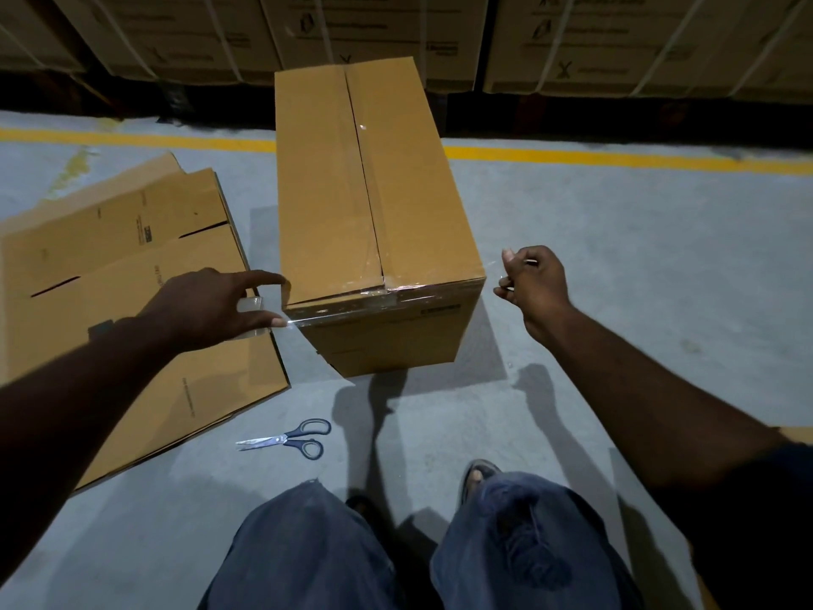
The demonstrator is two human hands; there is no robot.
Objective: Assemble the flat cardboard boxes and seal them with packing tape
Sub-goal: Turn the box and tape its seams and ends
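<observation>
Clearly the left grip (211, 306) is curled round a roll of clear tape (250, 305). Its forefinger reaches the near left corner of the box (352, 200), and its thumb rests on a strip of tape drawn along the box's near top edge. At the far end of that edge the right grip (530, 284) is curled tight, just clear of the near right corner. A faint glint of film shows by its thumb, but whether it pinches it I cannot tell. Under and left of the left grip lie flat cardboard sheets (119, 257). Scissors (288, 438) lie nearer the person, apart from the box. Right of the right grip, open floor (616, 257) runs to a yellow line (616, 158).
</observation>
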